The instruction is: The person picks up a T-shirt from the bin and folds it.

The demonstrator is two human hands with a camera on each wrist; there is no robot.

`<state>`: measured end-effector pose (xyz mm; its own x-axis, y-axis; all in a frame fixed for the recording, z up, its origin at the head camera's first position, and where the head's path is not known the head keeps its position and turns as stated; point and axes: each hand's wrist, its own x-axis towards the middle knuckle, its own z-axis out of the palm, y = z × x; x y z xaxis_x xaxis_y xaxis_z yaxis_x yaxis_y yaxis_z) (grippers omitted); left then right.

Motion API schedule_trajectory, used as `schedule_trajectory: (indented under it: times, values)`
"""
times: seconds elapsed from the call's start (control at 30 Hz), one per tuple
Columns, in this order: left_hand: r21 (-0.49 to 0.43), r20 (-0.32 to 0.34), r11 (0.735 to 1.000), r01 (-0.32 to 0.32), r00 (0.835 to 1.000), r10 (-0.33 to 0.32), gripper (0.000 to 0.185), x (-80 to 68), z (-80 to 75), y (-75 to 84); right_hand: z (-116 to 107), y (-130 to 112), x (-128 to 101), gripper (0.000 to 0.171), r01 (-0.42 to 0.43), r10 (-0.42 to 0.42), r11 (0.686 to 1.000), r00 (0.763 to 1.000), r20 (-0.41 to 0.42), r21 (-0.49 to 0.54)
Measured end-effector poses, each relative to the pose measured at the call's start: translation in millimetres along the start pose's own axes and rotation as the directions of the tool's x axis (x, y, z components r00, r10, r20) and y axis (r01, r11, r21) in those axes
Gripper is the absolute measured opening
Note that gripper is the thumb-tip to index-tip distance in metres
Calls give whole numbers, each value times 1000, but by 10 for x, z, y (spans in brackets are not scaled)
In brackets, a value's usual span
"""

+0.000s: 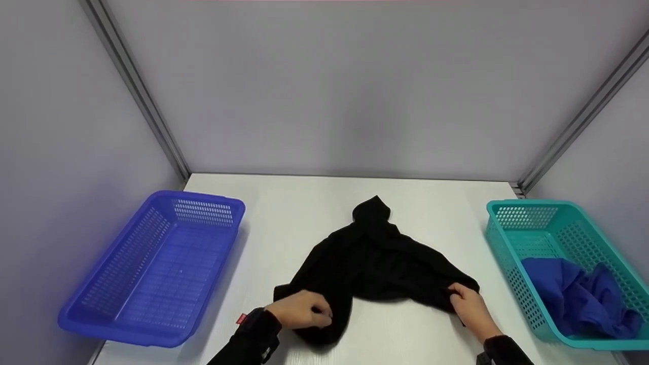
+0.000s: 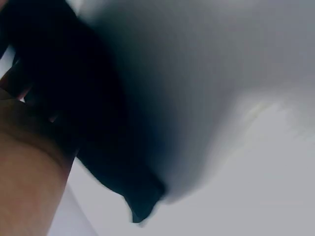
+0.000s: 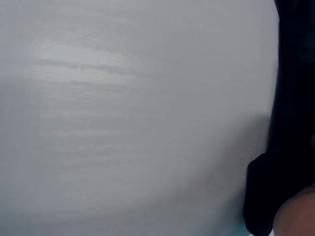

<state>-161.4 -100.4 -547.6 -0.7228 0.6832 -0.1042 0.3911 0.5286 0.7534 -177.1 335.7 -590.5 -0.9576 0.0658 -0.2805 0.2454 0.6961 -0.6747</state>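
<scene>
Gripping a black garment (image 1: 375, 253) with both hands, a person works at a white table (image 1: 421, 203). Garment lies mid-table between two baskets, crumpled, roughly an upside-down V: narrow end points to the back wall, two wide parts spread toward the person. Left hand (image 1: 301, 310) is on the left part near the front, fingers curled and clamped on the cloth; left wrist view has the cloth against the fingers, blurry, exact finger placement hard to read. Right hand (image 1: 471, 309) pinches the outer end of the right part, thumb on top; right wrist view gets only a bit of skin and the dark cloth edge at its right side. Hands well apart, one on each side of the garment. Both wrists in black sleeves, small red tag (image 1: 242, 318) by the left one. Blue-violet basket (image 1: 190, 332) sits on the left, set at a slant, perforated sides. Teal basket (image 1: 517, 291) on the right, near the right hand but not touching it; blue cloth (image 1: 578, 299) bunched inside, toward the front. Pale wall panels (image 1: 365, 91) close in the back and both sides, grey metal strips at the corners.
</scene>
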Motion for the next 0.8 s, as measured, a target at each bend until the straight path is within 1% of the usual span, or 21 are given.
schedule_trajectory:
  times: [0.03,0.07,0.1,0.13,0.17,0.2,0.23,0.27,0.3,0.33,0.37,0.4,0.47,0.5,0.53,0.57,0.63,0.67,0.73,0.8]
  values:
    - [26,-43,1000,18,999,-17,14,-2,33,-35,2,2,-2,30,-3,3,1000,1000,-3,4]
    - [59,-120,998,34,992,-27,13,-2,67,-71,6,4,-5,30,-2,2,1000,1000,-6,3]
    - [113,-217,992,58,976,-32,12,0,94,-107,7,4,-7,29,0,0,1000,1000,-8,2]
    - [178,-324,979,94,946,-32,9,9,115,-151,9,6,-12,29,-6,6,1000,1000,-8,6]
    - [219,-430,963,156,901,-49,6,15,133,-194,11,10,-13,30,-11,11,1000,1000,-6,12]
    - [235,-523,943,237,848,-82,11,16,146,-236,12,11,-14,31,-16,16,1000,1000,-1,18]
    - [231,-594,920,318,795,-125,18,14,154,-274,13,13,-17,31,-23,23,999,1000,4,25]
    - [223,-646,893,391,746,-165,24,15,158,-316,14,15,-20,32,-31,31,999,999,10,32]
    - [208,-672,868,451,710,-208,29,14,154,-356,14,15,-24,33,-39,39,999,999,15,35]
    - [182,-681,847,499,686,-257,34,9,143,-391,15,13,-21,34,-42,42,999,999,18,31]
    - [146,-670,834,532,674,-312,38,-1,129,-415,14,6,-16,35,-38,38,999,999,16,21]
    - [118,-651,825,553,670,-356,37,-7,115,-437,14,-3,-16,35,-36,36,999,999,12,14]
    - [60,-598,825,561,682,-421,26,-8,82,-452,16,-8,-24,34,-23,23,1000,1000,-2,-6]
    - [28,-579,833,552,688,-437,20,-6,60,-448,18,-9,-26,33,-12,12,1000,1000,-9,-17]
    - [0,-571,841,541,691,-444,16,0,38,-438,21,-12,-27,33,-6,5,1000,1000,-13,-21]
    - [-17,-572,849,528,691,-442,15,9,16,-429,24,-15,-28,32,-2,2,1000,1000,-13,-18]
    - [-6,-604,868,497,690,-399,20,33,-35,-393,30,-13,-26,31,8,-8,1000,1000,-10,-21]
    - [9,-633,874,485,679,-371,24,48,-66,-369,34,-8,-24,31,10,-10,1000,1000,-8,-21]
    - [34,-693,888,459,651,-311,32,87,-135,-309,35,-1,-26,30,12,-12,1000,1000,-9,-27]
    - [31,-729,908,418,631,-265,35,129,-219,-250,38,11,-26,28,20,-21,999,1000,-19,-36]
